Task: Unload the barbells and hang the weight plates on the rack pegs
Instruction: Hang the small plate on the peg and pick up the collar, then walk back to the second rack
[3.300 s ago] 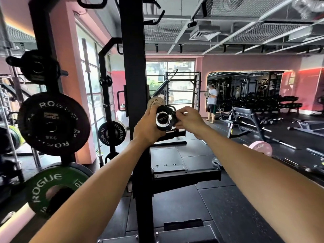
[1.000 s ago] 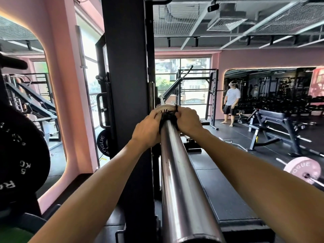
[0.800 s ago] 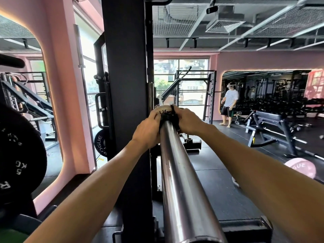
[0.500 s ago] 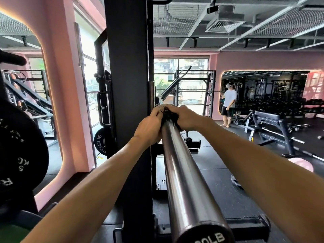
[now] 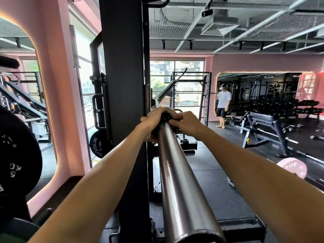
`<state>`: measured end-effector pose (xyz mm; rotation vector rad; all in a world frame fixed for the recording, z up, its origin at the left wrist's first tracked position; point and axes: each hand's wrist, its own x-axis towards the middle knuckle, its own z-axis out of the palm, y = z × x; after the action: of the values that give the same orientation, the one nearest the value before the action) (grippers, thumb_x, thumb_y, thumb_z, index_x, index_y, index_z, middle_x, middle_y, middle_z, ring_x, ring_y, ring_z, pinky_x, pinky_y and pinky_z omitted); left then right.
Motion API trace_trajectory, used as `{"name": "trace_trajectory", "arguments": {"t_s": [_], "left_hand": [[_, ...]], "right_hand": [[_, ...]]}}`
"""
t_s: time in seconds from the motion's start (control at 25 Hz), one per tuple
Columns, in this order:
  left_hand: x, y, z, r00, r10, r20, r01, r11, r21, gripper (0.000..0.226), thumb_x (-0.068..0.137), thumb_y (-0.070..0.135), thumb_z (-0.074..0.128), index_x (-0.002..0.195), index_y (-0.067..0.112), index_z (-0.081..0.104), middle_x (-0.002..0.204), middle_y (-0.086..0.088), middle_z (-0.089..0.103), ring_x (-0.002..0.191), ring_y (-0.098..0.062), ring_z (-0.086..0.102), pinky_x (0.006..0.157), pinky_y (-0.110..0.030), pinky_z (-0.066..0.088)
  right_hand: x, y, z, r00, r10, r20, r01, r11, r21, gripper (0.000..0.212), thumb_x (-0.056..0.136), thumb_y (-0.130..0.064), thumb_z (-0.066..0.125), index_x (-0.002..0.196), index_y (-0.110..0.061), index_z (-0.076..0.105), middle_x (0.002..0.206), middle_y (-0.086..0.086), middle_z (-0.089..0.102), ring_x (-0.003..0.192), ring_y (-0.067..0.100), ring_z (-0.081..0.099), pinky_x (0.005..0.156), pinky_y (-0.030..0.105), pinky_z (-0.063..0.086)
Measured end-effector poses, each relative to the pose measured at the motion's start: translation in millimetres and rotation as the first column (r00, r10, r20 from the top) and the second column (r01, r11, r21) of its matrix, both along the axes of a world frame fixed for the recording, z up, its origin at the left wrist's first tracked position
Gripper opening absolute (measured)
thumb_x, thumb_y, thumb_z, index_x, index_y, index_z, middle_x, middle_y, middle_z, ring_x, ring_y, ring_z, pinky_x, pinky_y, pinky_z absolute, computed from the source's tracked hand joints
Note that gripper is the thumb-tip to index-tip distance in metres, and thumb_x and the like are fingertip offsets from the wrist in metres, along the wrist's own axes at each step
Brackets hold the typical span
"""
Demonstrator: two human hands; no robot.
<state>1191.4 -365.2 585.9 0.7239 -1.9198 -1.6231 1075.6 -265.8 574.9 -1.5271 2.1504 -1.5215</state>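
Gym rack upright [image 5: 125, 102]; both hands grip collar [image 5: 164, 116].

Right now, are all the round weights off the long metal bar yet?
Not yet. Done: a black 5 kg plate already hangs on the rack. In hand: the left hand and right hand grip the black collar on the barbell sleeve. Left: the tan plate behind it; the pink plate farther right.

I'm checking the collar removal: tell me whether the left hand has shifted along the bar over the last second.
No. The left hand stays at the black collar, level with the black upright.
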Motion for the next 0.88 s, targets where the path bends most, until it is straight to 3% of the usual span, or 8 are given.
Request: {"name": "trace_trajectory", "arguments": {"t_s": [0.16,0.32,0.44,0.52,0.56,0.64,0.72,0.88], "left_hand": [[-9,-12,-4,0.999,-0.014,-0.047,0.016,0.999,0.043,0.058,0.056,0.044,0.074,0.107,0.017,0.073,0.124,-0.014,0.061,0.098,-0.034,0.067,0.077,-0.057,0.056],[4,-10,-9,0.984,0.137,-0.113,-0.12,0.981,0.15,0.081,0.051,0.054,0.083,0.115,0.008,0.066,0.1,-0.01,0.074,0.082,-0.027,0.074,0.064,-0.044,0.059],[19,5,-13,0.987,0.133,-0.088,-0.123,0.987,0.108,0.079,0.071,0.064,0.071,0.123,0.006,0.057,0.097,-0.009,0.07,0.069,-0.018,0.072,0.05,-0.031,0.057],[25,9,-29,0.978,0.192,-0.084,-0.192,0.981,0.008,0.055,0.094,0.055,0.051,0.118,0.006,0.051,0.081,-0.006,0.06,0.053,-0.011,0.062,0.035,-0.019,0.046],[29,12,-42,0.973,0.221,-0.066,-0.225,0.972,-0.07,0.042,0.1,0.046,0.044,0.115,0.007,0.049,0.077,-0.003,0.054,0.053,-0.01,0.056,0.032,-0.014,0.041],[37,15,-77,0.968,0.25,0.023,-0.241,0.95,-0.199,0.027,0.104,0.031,0.041,0.113,0.007,0.049,0.075,0.001,0.049,0.059,-0.009,0.049,0.031,-0.009,0.036],[40,15,-119,0.959,0.231,0.166,-0.189,0.953,-0.236,0.021,0.102,0.024,0.047,0.115,0.009,0.052,0.079,0.001,0.052,0.063,-0.012,0.053,0.032,-0.012,0.038],[44,50,-231,0.89,0.061,0.452,0.036,0.978,-0.203,0.034,0.08,0.05,0.065,0.093,0.02,0.054,0.083,0.001,0.058,0.088,-0.022,0.06,0.052,-0.021,0.047]], "right_hand": [[-5,-12,-8,0.997,-0.071,-0.001,0.071,0.996,-0.048,0.018,0.078,-0.02,0.072,0.092,-0.009,0.075,0.09,0.021,0.073,0.087,0.036,0.07,0.085,0.054,0.054],[-8,-15,-9,0.998,-0.057,0.035,0.059,0.996,-0.061,0.018,0.078,-0.02,0.073,0.094,-0.012,0.076,0.092,0.016,0.073,0.09,0.033,0.069,0.086,0.051,0.054],[-2,-5,-10,0.999,-0.039,0.037,0.041,0.997,-0.06,0.024,0.083,-0.02,0.068,0.105,-0.012,0.073,0.098,0.014,0.073,0.095,0.031,0.068,0.089,0.05,0.053],[4,10,-20,0.999,-0.036,-0.028,0.036,0.999,-0.019,0.026,0.09,-0.02,0.062,0.112,-0.011,0.071,0.099,0.013,0.071,0.096,0.033,0.067,0.088,0.048,0.054],[5,19,-30,0.997,-0.043,-0.056,0.044,0.999,0.019,0.027,0.092,-0.022,0.06,0.115,-0.01,0.069,0.102,0.013,0.07,0.098,0.032,0.066,0.087,0.044,0.054],[4,38,-57,0.993,-0.092,-0.07,0.1,0.988,0.117,0.037,0.094,-0.027,0.06,0.125,-0.008,0.063,0.119,0.011,0.066,0.11,0.028,0.062,0.094,0.037,0.048],[3,61,-91,0.99,-0.137,-0.041,0.142,0.959,0.245,0.046,0.092,-0.028,0.063,0.132,-0.007,0.056,0.132,0.008,0.06,0.12,0.024,0.056,0.101,0.032,0.042],[11,130,-173,0.983,-0.181,0.007,0.154,0.854,0.497,0.052,0.091,-0.033,0.062,0.137,-0.011,0.051,0.139,0.007,0.054,0.126,0.023,0.051,0.105,0.029,0.037]]}}
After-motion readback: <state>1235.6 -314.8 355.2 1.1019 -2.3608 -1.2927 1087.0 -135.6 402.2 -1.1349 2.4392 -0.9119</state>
